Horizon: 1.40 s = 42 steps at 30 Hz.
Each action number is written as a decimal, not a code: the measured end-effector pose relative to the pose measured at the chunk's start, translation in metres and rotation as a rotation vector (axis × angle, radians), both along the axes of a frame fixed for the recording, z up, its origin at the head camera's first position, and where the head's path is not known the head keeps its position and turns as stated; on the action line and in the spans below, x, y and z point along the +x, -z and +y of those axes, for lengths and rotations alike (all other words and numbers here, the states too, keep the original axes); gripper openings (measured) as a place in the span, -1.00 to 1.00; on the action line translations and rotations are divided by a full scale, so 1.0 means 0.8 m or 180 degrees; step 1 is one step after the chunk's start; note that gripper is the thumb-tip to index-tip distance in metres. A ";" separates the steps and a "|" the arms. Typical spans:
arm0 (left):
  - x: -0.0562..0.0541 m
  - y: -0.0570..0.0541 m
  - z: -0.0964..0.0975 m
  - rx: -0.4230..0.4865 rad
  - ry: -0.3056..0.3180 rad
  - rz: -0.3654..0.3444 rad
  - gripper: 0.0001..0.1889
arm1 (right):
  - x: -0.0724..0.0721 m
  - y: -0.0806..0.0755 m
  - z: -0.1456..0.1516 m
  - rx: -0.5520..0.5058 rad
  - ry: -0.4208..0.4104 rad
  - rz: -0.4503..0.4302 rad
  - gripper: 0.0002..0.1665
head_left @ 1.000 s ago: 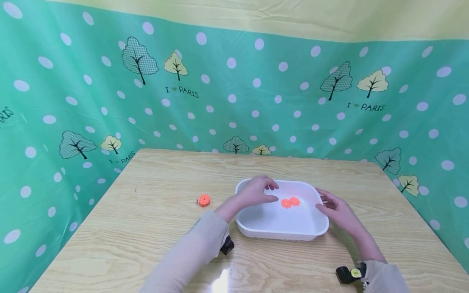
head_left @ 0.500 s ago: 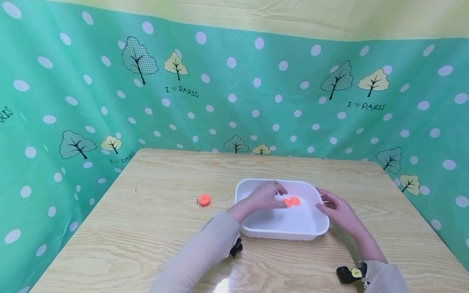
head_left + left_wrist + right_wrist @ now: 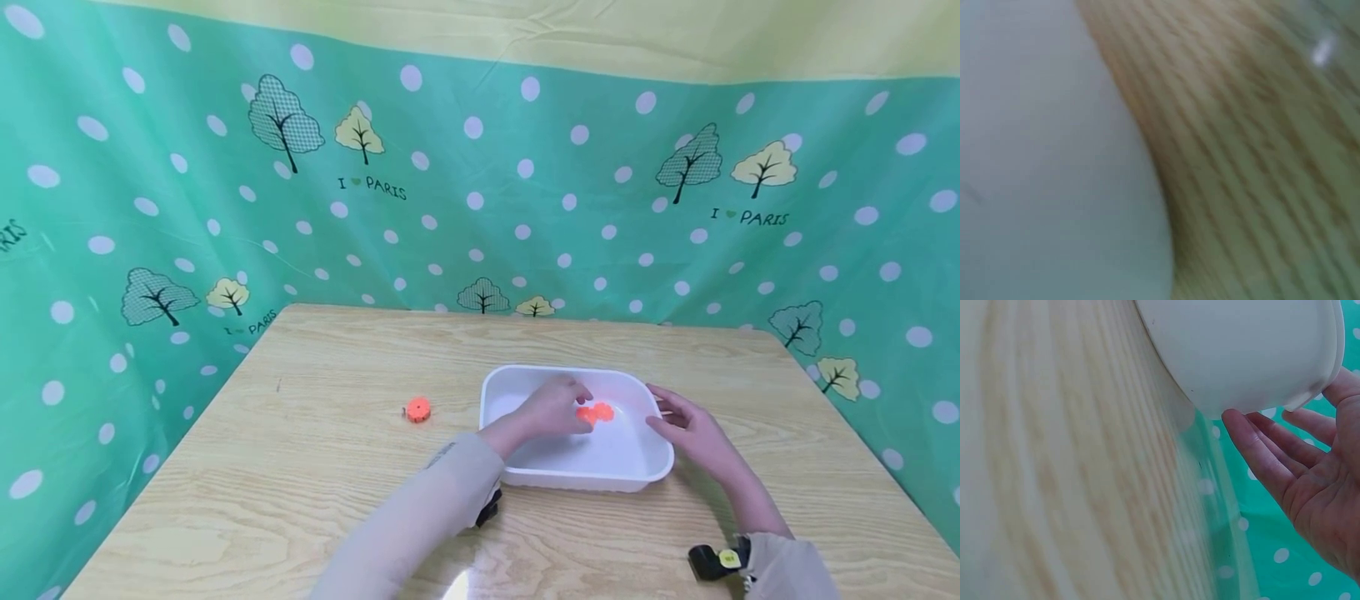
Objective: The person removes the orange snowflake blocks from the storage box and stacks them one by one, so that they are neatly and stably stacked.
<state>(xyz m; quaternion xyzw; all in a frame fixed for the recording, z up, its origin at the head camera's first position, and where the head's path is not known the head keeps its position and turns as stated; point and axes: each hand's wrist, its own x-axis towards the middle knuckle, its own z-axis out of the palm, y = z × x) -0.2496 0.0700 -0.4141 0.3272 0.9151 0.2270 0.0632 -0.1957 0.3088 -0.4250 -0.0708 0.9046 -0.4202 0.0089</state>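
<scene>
A white plastic tub [image 3: 592, 481] stands on the table, with two small orange scalloped pieces [image 3: 603, 412] touching on its floor. My left hand [image 3: 553, 407] reaches down inside, thumb and fingers on either side of the left orange piece and partly covering it. My right hand [image 3: 692, 429] holds the tub's right end, its thumb at the rim. From the right wrist view, fingers [image 3: 1260, 447] of that hand reach along the tub's outer wall [image 3: 1241, 356]. A thicker orange notched disc [image 3: 418, 409] lies outside, left of the tub.
The wood-grain table [image 3: 337, 350] reaches back to a green dotted curtain [image 3: 480, 233] that surrounds it on three sides. Black wrist cameras [image 3: 716, 561] sit by both sleeves. The left wrist view is blurred, showing a pale surface and wood grain.
My left hand has moved right and lower inside the tub, onto the left orange piece. The right hand, the tub and the disc outside stay where they were.
</scene>
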 end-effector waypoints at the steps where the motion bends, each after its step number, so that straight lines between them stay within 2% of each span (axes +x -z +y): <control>1: 0.001 0.001 0.001 -0.0044 0.0008 0.0026 -0.53 | 0.000 0.000 0.000 0.0009 -0.0013 0.0013 -0.31; 5: 0.004 0.008 0.005 -0.0207 0.0049 0.0147 -0.50 | 0.000 -0.001 0.000 0.0005 0.0002 0.0028 -0.32; 11: 0.005 0.013 0.004 -0.0348 0.0041 0.0153 -0.45 | 0.000 -0.002 -0.001 0.0015 -0.0005 -0.0010 -0.31; 14: 0.004 0.013 0.004 -0.0422 0.0106 0.0209 -0.45 | 0.000 -0.004 -0.002 0.0056 0.0002 0.0009 -0.30; 19: 0.001 0.013 0.004 -0.0551 0.0184 0.0331 -0.57 | 0.000 -0.007 -0.003 0.0083 -0.0001 0.0033 -0.30; 26: 0.001 0.012 0.005 -0.0508 0.0133 0.0220 -0.61 | 0.001 -0.007 -0.003 0.0068 -0.0014 0.0032 -0.30; 35: 0.003 0.009 0.004 -0.0407 0.0063 0.0196 -0.74 | 0.001 -0.007 -0.003 0.0055 -0.0038 0.0069 -0.31; 42: 0.003 0.009 0.004 -0.0307 -0.0028 0.0000 -0.79 | 0.001 -0.006 -0.003 0.0017 -0.0029 0.0054 -0.33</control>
